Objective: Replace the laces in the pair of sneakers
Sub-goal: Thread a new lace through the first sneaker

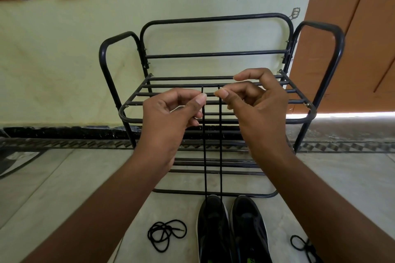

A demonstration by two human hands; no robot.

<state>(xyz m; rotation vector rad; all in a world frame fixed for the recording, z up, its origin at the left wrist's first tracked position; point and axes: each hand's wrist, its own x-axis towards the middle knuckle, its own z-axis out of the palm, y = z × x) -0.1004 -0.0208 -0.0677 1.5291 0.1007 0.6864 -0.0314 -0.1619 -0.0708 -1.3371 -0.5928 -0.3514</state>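
Head view: both hands raised, left hand [171,111] and right hand [256,100] pinching lace [204,156] ends.

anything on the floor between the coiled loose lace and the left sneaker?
No. In the head view the floor between the coiled lace and the left sneaker is bare; the left forearm passes beside it, not across.
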